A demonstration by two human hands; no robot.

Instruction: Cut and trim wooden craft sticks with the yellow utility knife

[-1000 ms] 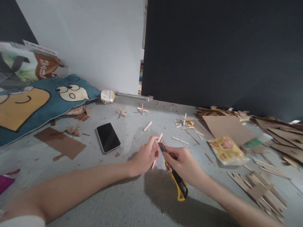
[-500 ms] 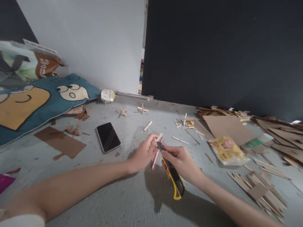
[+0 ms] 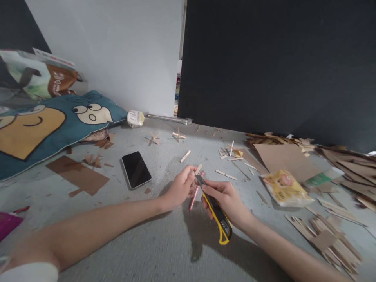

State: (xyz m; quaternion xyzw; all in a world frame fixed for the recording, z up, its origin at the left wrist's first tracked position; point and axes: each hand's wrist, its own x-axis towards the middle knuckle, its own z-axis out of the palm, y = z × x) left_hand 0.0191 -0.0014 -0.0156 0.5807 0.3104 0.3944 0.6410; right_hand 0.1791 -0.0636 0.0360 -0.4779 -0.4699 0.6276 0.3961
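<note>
My left hand [image 3: 182, 187] pinches a short wooden craft stick [image 3: 198, 169], whose rounded end sticks up past the fingertips. In my right hand [image 3: 222, 196] is a yellow and black utility knife [image 3: 216, 215], its handle slanting down toward me. The knife's blade [image 3: 200, 179] is out and lies against or very close to the stick; I cannot tell whether it cuts in. A red pen [image 3: 194, 197] rests on the floor beneath, between the two hands. Beyond them lie another craft stick [image 3: 185, 156] and a small crossed-stick piece [image 3: 178, 135] standing up.
Left of my hands lies a black phone [image 3: 136, 169], with cardboard [image 3: 78, 175] and a blue cushion [image 3: 96, 113] farther left. On the right are a yellow tissue pack [image 3: 285, 188], a glue tube [image 3: 323, 177], a bundle of sticks [image 3: 324, 239] and stacked cardboard [image 3: 349, 168].
The knife handle has tilted slightly, its lower end swinging a little right and up. Both hands keep their grips. The whole view has shifted slightly.
</note>
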